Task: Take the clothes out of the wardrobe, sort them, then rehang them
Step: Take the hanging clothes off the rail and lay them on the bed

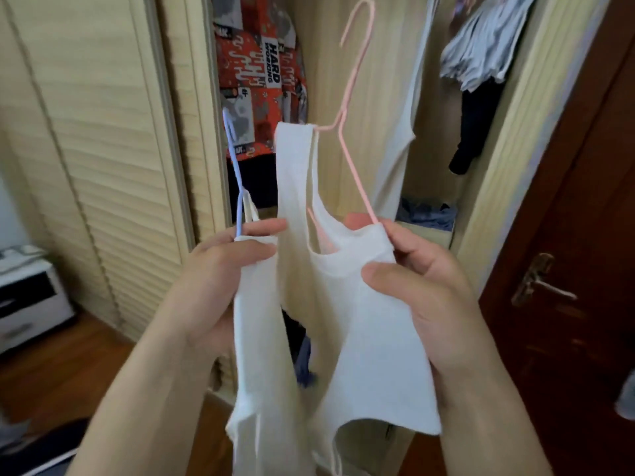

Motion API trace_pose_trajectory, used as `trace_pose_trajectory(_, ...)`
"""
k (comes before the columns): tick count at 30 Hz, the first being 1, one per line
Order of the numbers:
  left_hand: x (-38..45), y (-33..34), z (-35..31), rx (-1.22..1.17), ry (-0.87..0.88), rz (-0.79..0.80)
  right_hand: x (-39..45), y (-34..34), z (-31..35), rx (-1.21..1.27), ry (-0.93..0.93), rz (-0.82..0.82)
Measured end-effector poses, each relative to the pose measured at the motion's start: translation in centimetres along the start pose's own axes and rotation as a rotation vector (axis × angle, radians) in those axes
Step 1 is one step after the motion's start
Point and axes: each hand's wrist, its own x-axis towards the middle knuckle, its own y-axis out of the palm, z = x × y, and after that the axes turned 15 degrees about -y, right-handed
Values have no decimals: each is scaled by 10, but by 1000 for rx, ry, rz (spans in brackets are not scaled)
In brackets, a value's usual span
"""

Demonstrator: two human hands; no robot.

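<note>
- Two hangers: pink hanger (pixel 347 132); blue hanger (pixel 237 180)
- One white vest (pixel 343 304), before the open wardrobe (pixel 378 80)
- Left hand (pixel 220 269) pinches vest and blue hanger; right hand (pixel 426 290) pinches vest's strap on pink hanger

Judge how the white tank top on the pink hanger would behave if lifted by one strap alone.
The white tank top would probably flop and hang long, since its cloth already drapes in soft folds below both hands. It looks thin, so likely light. With one strap over the pink hanger and the right hand pinching the other, it may slide off the smooth wire.
</note>
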Motion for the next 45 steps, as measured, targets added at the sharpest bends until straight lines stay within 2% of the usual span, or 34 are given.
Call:
trace_pose_trajectory(4,-31,10,24,-64,-50,-1,-33,2,14,86,-11,11)
trace_pose_trajectory(8,-42,22,61,-111,-148,-62,-65,4,-22,42,131,-18)
trace_pose_trajectory(13,-48,29,104,-39,-208,-139,-108,27,-59,4,289,89)
trace_pose_trajectory(17,-65,26,138,10,-254,-264,-136,39,-72,-65,382,162)
trace_pose_trajectory(20,-70,23,148,103,-192,-349,-138,40,-76,-42,433,185)
trace_pose_trajectory(22,-64,21,155,85,-156,-398,-134,36,-82,10,485,245)
trace_pose_trajectory(25,-54,16,163,76,-121,-412,-132,32,-96,51,508,342)
trace_pose_trajectory(27,-44,8,167,96,-166,-404,-133,33,-109,3,508,365)
trace_pose_trajectory(29,-37,-6,167,24,-254,-370,-136,41,-122,-64,515,369)
trace_pose_trajectory(33,-43,-35,150,-450,-463,-363,-136,81,-129,-204,424,375)
trace_pose_trajectory(36,-65,-65,131,-519,-331,-493,-136,132,-124,-210,299,390)
trace_pose_trajectory(37,-79,-78,124,-548,-265,-488,-135,150,-119,-193,241,417)
trace_pose_trajectory(42,-178,-185,105,-690,-3,-459,-147,256,-100,5,140,725)
trace_pose_trajectory(45,-255,-272,119,-763,109,-544,-176,348,-108,80,109,844)
